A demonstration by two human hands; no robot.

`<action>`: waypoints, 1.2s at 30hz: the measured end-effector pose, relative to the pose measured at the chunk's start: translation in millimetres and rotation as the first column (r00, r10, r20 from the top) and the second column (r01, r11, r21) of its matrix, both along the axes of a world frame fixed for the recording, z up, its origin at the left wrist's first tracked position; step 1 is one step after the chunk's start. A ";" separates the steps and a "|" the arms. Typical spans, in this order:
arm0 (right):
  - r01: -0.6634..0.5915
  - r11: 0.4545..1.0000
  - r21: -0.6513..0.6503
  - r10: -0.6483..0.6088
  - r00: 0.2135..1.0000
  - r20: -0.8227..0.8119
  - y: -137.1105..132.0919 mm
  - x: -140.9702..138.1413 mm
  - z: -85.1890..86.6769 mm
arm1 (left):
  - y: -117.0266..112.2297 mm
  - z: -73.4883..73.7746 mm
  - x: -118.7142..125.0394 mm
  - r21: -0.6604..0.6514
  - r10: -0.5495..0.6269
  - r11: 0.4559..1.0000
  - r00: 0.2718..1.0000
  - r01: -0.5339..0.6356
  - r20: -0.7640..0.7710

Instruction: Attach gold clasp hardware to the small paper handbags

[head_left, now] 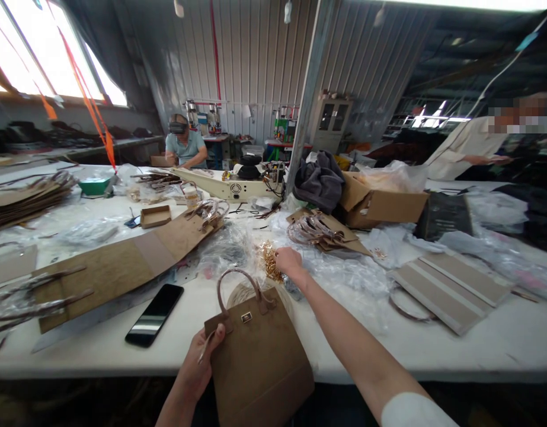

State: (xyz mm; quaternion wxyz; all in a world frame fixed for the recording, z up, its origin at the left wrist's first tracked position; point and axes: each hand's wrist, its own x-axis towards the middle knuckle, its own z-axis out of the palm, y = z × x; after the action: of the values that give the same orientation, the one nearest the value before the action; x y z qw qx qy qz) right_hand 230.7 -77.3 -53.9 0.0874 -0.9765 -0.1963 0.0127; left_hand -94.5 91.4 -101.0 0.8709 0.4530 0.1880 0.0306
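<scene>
A brown handbag [259, 356] with a small gold-rimmed plate on its front hangs at the table's front edge, tilted. My left hand [201, 359] is closed on its upper left edge, thumb on the front, near the foot of a handle. My right hand [288, 263] reaches past the bag to a pile of small gold metal pieces [270, 261]. Its fingers are bent together at the right side of the pile, and whatever they pinch is hidden. Behind the bag's handle lies a pale coiled roll [237, 293], partly covered by the bag.
A black phone [154, 315] lies left of the bag. Long brown bag panels [117, 267] with wrapped handles stretch across the left. Clear plastic, a flat bag piece [453, 287] and a cardboard box [384, 204] are at right. Two other people work farther off.
</scene>
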 end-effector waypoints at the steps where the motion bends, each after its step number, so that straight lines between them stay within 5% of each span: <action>1: 0.005 1.000 -0.011 -0.005 1.000 0.002 2.0 0.6 -1.2 | 0.1 -1.0 -0.2 0.000 -0.002 1.000 1.000 0.002 0.003; 17: -0.165 0.986 0.005 0.165 0.986 -0.017 17.3 3.2 -6.0 | 0.3 -5.2 -1.0 0.000 -0.018 1.000 0.999 0.018 0.031; 24: -0.134 0.952 0.274 0.141 0.990 -0.006 11.8 3.1 0.6 | 1.7 -12.3 -1.5 -0.012 -0.037 0.999 0.996 0.038 0.076; 28: -0.114 0.851 0.512 0.128 0.992 0.008 0.8 -5.9 3.1 | 3.5 -16.8 -1.3 -0.014 -0.039 0.999 0.997 0.040 0.062; 36: -0.044 0.524 0.850 0.350 0.922 -0.169 -39.5 -72.5 17.1 | 1.4 -22.4 0.1 0.016 -0.002 1.000 0.999 0.001 0.041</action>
State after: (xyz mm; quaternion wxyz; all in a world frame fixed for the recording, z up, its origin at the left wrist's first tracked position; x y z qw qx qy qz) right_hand 158.2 -116.8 -36.8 0.5682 -0.7719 -0.2722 0.0856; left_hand -94.4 92.8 -123.4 0.8710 0.4592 0.1697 0.0405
